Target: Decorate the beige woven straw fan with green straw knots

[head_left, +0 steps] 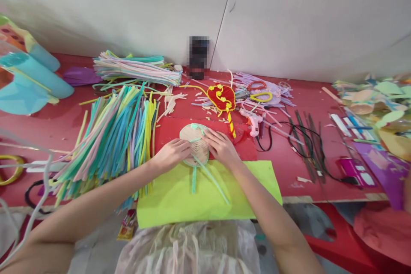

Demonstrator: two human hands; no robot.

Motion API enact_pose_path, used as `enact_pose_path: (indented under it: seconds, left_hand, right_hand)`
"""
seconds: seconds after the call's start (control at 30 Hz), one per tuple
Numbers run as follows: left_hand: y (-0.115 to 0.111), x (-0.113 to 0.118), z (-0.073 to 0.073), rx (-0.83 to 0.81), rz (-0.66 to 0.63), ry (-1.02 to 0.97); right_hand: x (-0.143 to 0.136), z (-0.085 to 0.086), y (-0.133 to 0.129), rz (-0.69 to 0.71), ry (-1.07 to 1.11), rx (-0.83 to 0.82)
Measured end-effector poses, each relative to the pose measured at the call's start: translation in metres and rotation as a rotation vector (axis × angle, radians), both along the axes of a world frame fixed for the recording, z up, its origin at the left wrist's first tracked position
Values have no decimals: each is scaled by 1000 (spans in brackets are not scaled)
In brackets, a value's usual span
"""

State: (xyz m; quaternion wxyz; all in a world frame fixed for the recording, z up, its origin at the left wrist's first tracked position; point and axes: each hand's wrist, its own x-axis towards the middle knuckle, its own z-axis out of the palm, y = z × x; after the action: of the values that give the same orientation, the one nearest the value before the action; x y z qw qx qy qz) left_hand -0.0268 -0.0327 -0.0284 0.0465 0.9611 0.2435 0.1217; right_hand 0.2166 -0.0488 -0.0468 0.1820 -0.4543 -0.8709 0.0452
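A round, pale fan-shaped piece (199,150) with a mint green rim, a green handle and small green flowers at its top lies in front of me. My left hand (176,151) is closed at its left side, fingertips pinching a thin green strip that crosses the piece. On the right side, my right hand (221,145) has its fingers pressed together on the upper edge, by the green flowers; whatever lies under its fingertips is hidden. One long green stem (214,182) runs loose from the piece toward the lower right, over a lime green sheet (205,201).
Bundles of coloured pipe cleaners (112,137) lie at the left. Behind my hands are a red and yellow fan (221,97), yellow-handled scissors (261,96) and a pink glue gun (254,123). A black cable (298,154) curls at the right, near markers (353,126).
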Motion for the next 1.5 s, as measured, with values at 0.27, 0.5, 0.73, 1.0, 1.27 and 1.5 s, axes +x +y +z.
enact_pose_path:
  seconds: [0.27, 0.5, 0.73, 1.0, 1.27, 1.5]
  left_hand:
    - [1, -3, 2, 14, -75, 42]
    - [-3, -1, 0, -185, 71, -77]
    - [-8, 1, -13, -389, 257, -271]
    - [-6, 0, -20, -574, 271, -454]
    - [-7, 1, -24, -551, 265, -478]
    - [-5, -1, -23, -456, 240, -371]
  right_hand:
    - [0, 1, 0, 1, 3, -3]
    - [0, -1, 0, 1, 10, -5]
    - [1, -2, 1, 0, 3, -13]
    - [0, 0, 1, 2, 11, -15]
    - [0, 1, 2, -2, 17, -16]
    - [0, 1, 2, 4, 7, -27]
